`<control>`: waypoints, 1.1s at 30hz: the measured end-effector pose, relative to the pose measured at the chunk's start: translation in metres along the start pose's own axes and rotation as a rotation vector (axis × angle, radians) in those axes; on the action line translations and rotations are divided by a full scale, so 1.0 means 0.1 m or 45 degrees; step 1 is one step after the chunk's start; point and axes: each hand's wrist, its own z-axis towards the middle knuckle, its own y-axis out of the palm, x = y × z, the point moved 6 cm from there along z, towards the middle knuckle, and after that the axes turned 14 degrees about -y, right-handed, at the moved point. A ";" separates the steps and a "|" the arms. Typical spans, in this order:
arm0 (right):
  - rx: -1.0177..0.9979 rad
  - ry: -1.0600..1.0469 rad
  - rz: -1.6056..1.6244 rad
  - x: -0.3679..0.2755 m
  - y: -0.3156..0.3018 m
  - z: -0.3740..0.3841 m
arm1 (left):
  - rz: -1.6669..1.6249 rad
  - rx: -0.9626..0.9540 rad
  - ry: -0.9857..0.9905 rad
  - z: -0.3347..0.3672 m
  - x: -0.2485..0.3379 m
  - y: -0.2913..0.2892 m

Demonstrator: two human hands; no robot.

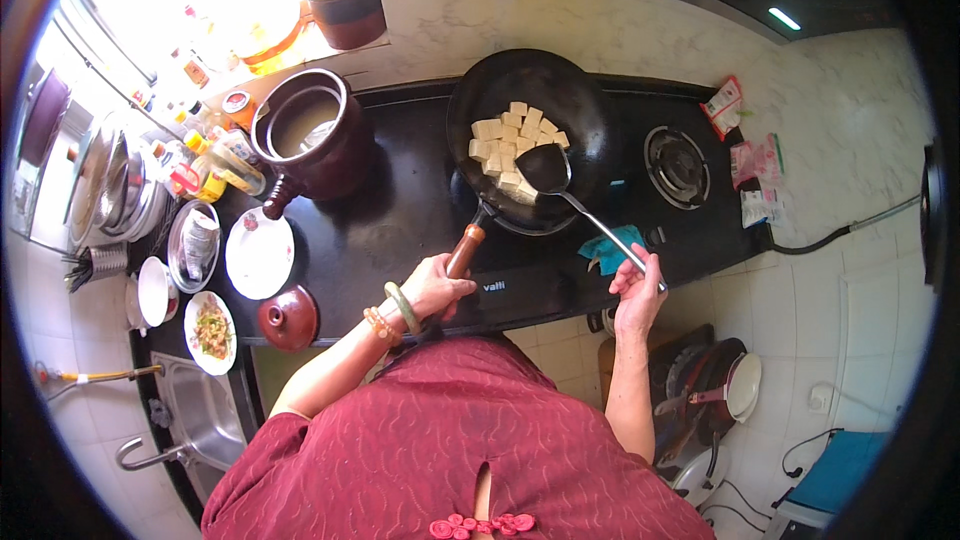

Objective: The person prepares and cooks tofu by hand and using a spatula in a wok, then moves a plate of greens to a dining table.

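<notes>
A black wok (575, 130) stands on the dark stove, with its wooden handle pointing toward me. My left hand (437, 287) is closed round that handle. Cubes of tofu (508, 143) lie in a heap across the wok's left and middle part. In my right hand (637, 290) is a spatula (594, 222) with a long metal handle, gripped near its end. The spatula's dark blade rests at the right side of the heap, touching or very close to several cubes and partly covering them.
A brown clay pot (345, 155) stands left of the wok. Beside it are a white plate (260, 252), a brown lid (288, 318), a dish of chopped food (210, 332) and an oval dish with fish (199, 245). A teal cloth (612, 249) lies near the bare burner (677, 168). The sink (205, 405) is lower left.
</notes>
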 end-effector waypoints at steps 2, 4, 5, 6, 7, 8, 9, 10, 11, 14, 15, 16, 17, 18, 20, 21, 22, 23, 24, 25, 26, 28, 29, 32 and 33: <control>0.012 -0.015 0.007 -0.03 0.01 -0.01 | -0.003 0.007 -0.003 -0.02 0.01 0.01; 0.018 -0.040 0.001 -0.06 0.02 -0.02 | -0.001 -0.002 0.003 -0.02 -0.01 -0.01; 0.020 -0.060 -0.011 -0.08 0.01 -0.02 | 0.001 -0.007 0.006 -0.01 -0.01 -0.02; 0.024 -0.079 -0.027 -0.12 0.00 -0.03 | 0.008 -0.001 -0.007 -0.02 -0.01 -0.02; 0.049 -0.087 0.018 -0.15 0.00 -0.04 | 0.015 0.005 -0.020 -0.04 0.00 -0.03; 0.075 -0.095 0.063 -0.18 0.02 -0.04 | 0.023 0.011 -0.033 -0.06 0.01 -0.03; 0.099 -0.104 0.111 -0.21 0.05 -0.04 | 0.015 0.011 -0.035 -0.06 0.01 -0.03; 0.092 -0.117 0.148 -0.25 0.08 -0.03 | 0.007 0.012 -0.037 -0.06 0.00 -0.03; 0.085 -0.129 0.185 -0.28 0.10 -0.03 | -0.001 0.013 -0.039 -0.06 0.00 -0.03; 0.067 -0.126 0.261 -0.31 0.12 -0.02 | -0.009 0.012 -0.037 -0.10 0.04 -0.05; 0.075 -0.111 0.282 -0.28 0.12 -0.01 | 0.008 0.016 -0.045 -0.13 0.05 -0.05; 0.082 -0.095 0.303 -0.26 0.12 -0.02 | 0.024 0.021 -0.053 -0.15 0.07 -0.06; 0.087 -0.081 0.312 -0.26 0.11 -0.03 | 0.040 0.027 -0.061 -0.17 0.07 -0.07; 0.086 -0.064 0.322 -0.25 0.12 -0.04 | 0.063 0.034 -0.062 -0.17 0.07 -0.09; 0.101 -0.044 0.325 -0.22 0.14 -0.06 | 0.109 0.048 -0.065 -0.17 0.06 -0.12; 0.118 -0.045 0.317 -0.20 0.14 -0.07 | 0.118 0.047 -0.070 -0.18 0.08 -0.12; 0.136 -0.046 0.308 -0.19 0.14 -0.07 | 0.127 0.046 -0.075 -0.21 0.10 -0.13; 0.138 -0.057 0.301 -0.19 0.13 -0.07 | 0.137 0.044 -0.079 -0.22 0.12 -0.13; 0.137 -0.068 0.295 -0.19 0.14 -0.06 | 0.126 0.037 -0.074 -0.22 0.11 -0.13; 0.138 -0.079 0.289 -0.19 0.13 -0.06 | 0.116 0.030 -0.068 -0.22 0.09 -0.13; 0.128 -0.089 0.285 -0.20 0.14 -0.05 | 0.107 0.022 -0.062 -0.22 0.08 -0.14; 0.114 -0.112 0.275 -0.24 0.14 -0.04 | 0.142 0.023 -0.074 -0.22 0.08 -0.16; 0.113 -0.119 0.257 -0.26 0.14 -0.03 | 0.161 0.023 -0.080 -0.23 0.08 -0.17; 0.122 -0.133 0.222 -0.30 0.12 -0.02 | 0.136 0.012 -0.091 -0.21 0.04 -0.19; 0.130 -0.131 0.224 -0.30 0.10 -0.01 | 0.149 0.004 -0.100 -0.21 0.04 -0.20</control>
